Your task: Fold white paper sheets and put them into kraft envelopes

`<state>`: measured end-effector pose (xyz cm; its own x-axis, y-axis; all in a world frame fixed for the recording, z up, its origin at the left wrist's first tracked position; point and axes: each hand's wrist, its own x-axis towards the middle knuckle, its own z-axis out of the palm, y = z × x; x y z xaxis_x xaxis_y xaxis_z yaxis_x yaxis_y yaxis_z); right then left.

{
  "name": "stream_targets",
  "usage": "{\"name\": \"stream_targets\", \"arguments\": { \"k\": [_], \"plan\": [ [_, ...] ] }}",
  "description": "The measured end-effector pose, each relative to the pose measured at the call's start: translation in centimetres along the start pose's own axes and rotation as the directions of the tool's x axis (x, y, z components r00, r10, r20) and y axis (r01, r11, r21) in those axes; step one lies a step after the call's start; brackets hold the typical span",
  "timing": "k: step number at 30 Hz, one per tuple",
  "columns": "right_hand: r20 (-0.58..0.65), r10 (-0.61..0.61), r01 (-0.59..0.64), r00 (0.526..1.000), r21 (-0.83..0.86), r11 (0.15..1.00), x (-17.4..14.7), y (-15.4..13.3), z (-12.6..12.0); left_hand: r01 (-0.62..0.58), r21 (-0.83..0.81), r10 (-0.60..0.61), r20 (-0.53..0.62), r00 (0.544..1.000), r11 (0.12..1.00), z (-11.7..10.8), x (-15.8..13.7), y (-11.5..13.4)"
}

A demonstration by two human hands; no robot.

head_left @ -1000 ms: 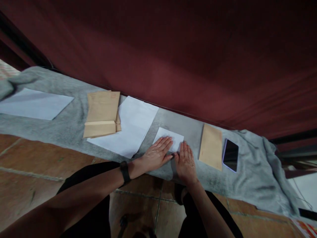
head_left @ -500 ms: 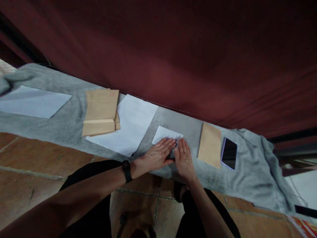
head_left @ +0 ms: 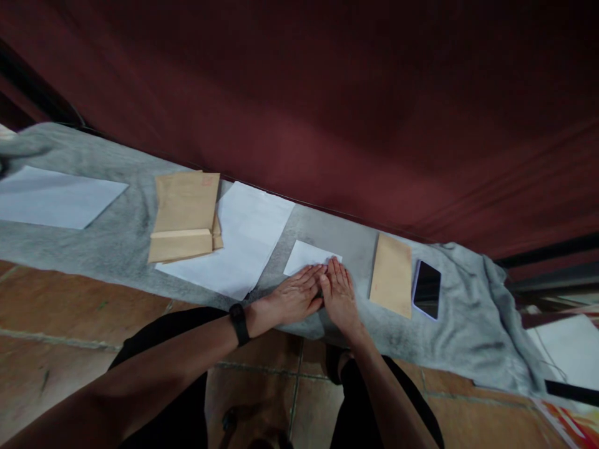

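A small folded sheet of white paper lies on the grey cloth in front of me, its near part covered by my hands. My left hand rests flat on the paper's near edge, fingers stretched out toward the right. Close against its fingertips, my right hand also lies flat, with its fingers pointing away from me over the paper's right end. Neither hand grips anything. A black watch is on my left wrist.
Left of the paper lie larger white sheets, partly under a stack of brown envelopes. Another white sheet is at far left. To the right are a single brown envelope and a phone. A dark red surface rises behind the grey cloth.
My right hand has slid slightly left, up against my left fingertips. Both hands stay flat on the folded paper. The whole view has shifted a little.
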<state>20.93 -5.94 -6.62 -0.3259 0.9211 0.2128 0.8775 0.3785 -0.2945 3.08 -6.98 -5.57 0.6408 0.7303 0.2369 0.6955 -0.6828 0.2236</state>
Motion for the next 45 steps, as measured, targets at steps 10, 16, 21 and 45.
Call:
{"name": "stream_targets", "arguments": {
  "k": [10,16,21,45],
  "plan": [
    [-0.074,0.04,-0.048,0.996,-0.118,0.992,0.2,0.0,0.4,0.208,0.037,-0.209,0.005,0.978,0.977,0.2,1.4,-3.1],
    [-0.071,0.063,-0.072,0.995,-0.119,0.99,0.3,0.5,0.2,0.288,0.086,-0.286,-0.038,0.958,0.954,0.7,1.4,-4.5],
    [-0.095,0.081,-0.092,0.992,-0.111,0.99,0.0,0.7,0.1,0.331,0.105,-0.326,-0.059,0.944,0.938,0.9,1.2,-5.2],
    [-0.111,-0.186,0.183,0.976,-0.036,0.983,-3.1,-0.5,0.1,0.022,-0.22,0.011,0.15,0.989,0.975,-1.2,3.9,-2.8]
  ]
}}
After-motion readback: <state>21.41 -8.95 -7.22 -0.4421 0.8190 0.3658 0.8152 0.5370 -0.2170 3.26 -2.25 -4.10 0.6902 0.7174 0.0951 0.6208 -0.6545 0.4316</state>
